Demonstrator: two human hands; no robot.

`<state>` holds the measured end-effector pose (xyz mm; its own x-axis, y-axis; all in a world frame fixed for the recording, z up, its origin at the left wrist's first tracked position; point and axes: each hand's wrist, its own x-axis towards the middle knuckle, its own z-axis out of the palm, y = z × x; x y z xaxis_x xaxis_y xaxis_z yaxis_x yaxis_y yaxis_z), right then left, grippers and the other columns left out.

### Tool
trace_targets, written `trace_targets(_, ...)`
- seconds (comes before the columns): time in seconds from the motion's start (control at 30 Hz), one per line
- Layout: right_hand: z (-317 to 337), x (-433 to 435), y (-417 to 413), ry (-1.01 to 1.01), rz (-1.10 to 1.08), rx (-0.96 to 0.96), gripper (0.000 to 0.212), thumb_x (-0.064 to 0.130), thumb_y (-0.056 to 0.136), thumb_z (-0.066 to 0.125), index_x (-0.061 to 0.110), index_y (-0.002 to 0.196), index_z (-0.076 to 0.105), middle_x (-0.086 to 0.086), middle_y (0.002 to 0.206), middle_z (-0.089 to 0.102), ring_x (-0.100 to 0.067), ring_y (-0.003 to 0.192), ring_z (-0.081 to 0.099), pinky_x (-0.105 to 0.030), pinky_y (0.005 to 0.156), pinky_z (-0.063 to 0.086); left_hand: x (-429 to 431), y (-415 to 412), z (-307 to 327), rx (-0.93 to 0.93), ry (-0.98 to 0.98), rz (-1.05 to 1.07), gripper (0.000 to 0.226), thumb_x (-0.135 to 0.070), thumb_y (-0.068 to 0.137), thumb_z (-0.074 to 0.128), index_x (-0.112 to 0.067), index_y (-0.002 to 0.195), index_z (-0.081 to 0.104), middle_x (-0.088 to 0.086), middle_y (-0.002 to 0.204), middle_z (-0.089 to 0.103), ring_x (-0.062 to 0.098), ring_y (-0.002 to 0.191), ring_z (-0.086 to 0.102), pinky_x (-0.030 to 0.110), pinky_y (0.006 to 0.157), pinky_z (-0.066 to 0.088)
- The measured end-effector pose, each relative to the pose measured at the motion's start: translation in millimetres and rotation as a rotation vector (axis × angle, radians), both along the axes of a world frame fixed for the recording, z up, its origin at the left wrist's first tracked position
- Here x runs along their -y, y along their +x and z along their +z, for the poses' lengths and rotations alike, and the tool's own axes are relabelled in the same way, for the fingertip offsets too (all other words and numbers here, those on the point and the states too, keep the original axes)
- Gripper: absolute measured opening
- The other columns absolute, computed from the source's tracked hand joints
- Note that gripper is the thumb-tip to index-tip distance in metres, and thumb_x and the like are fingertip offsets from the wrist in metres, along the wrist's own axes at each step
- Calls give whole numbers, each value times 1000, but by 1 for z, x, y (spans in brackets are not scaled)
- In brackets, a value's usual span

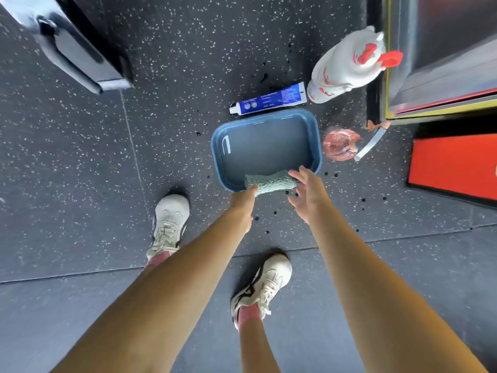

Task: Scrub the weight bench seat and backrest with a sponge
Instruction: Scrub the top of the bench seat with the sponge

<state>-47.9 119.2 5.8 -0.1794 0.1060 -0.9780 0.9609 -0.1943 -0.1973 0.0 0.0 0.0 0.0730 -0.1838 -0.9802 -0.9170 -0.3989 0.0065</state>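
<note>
Above the near rim of the basin (218,154), the left hand (242,204) gripped one end of the sponge (271,181), the right hand (309,196) held its fingers (298,174) spread at the other end; a good wring would likely need both hands closed, dripping into the basin.

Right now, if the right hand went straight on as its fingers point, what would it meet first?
Likely the teal sponge, which the left hand grips over the blue basin; depth is unclear.

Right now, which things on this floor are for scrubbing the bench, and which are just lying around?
For the job: sponge in the left hand, blue basin, white spray bottle.
Probably lying about: blue tube, pink glass dish, orange-handled tool.
</note>
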Motion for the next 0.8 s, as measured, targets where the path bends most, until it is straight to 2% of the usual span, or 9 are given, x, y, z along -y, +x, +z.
trace_targets(0.13, -12, 4, 10, -81, -37, -7, 29, 30, 98, 49, 20, 122, 62, 5, 153, 28, -13, 143, 21, -49, 114, 25, -3, 3, -12, -19, -28, 139, 54, -37, 92, 59, -15, 138, 41, 3, 139, 42, 21, 104, 48, 40, 95, 44)
trace_targets(0.23, -14, 11, 22, -10, 55, -28, 30, 19, 92, 57, 19, 122, 60, 6, 135, 49, -11, 127, 42, -37, 108, 30, -3, 10, -14, -53, -40, 103, 46, -36, 92, 59, -13, 130, 49, 2, 130, 50, 18, 96, 49, 38, 92, 45)
trace_targets(0.33, -6, 18, 33, 245, 173, -179, 27, 0, 82, 65, 12, 106, 66, 3, 94, 60, -10, 83, 54, -12, 71, 41, 1, 17, -3, -141, -33, -53, 39, -31, 95, 56, -7, 126, 53, 5, 124, 56, 20, 103, 51, 33, 90, 42)
trace_targets(0.37, -4, 18, 38, 298, 186, -218, 28, -4, 81, 65, 10, 105, 64, 0, 92, 60, -10, 75, 54, -8, 59, 41, 3, 20, 1, -172, -33, -110, 39, -29, 94, 57, -5, 125, 54, 7, 122, 57, 20, 104, 52, 31, 89, 41)
trace_targets(0.43, 2, 17, 44, 329, 184, -242, 34, -7, 79, 66, 12, 106, 58, -2, 93, 59, -9, 70, 52, -7, 49, 40, 8, 25, 13, -227, -47, -200, 33, -26, 93, 57, -5, 119, 58, 6, 113, 59, 19, 101, 53, 29, 87, 39)
trace_targets(0.53, 24, 13, 47, 283, 291, -257, 48, -1, 78, 73, 14, 118, 51, 8, 96, 53, -5, 81, 53, -7, 59, 41, 18, 29, 33, -312, -122, -234, 12, -18, 93, 55, -9, 98, 59, 5, 97, 57, 17, 91, 52, 28, 73, 38)
trace_targets(0.63, 52, 12, 49, 244, 447, -268, 56, 9, 74, 79, 19, 123, 54, 1, 109, 52, -16, 101, 53, -26, 82, 46, 26, 25, 59, -340, -175, -256, 21, -15, 94, 51, -4, 110, 60, 6, 100, 58, 15, 90, 51, 24, 67, 35)
trace_targets(0.7, 72, 11, 45, 255, 487, -307, 45, 12, 74, 79, 21, 114, 61, 1, 103, 61, -17, 94, 60, -28, 79, 50, 30, 18, 81, -363, -165, -253, 23, -16, 96, 51, -6, 115, 59, 3, 103, 59, 13, 94, 52, 22, 72, 36)
trace_targets(0.8, 114, 11, 34, 205, 481, -333, 23, 11, 80, 74, 18, 101, 69, 9, 87, 66, 0, 75, 59, -14, 67, 44, 37, 4, 115, -407, -146, -288, 16, -21, 99, 48, -11, 108, 57, 0, 92, 56, 13, 87, 51, 24, 72, 37)
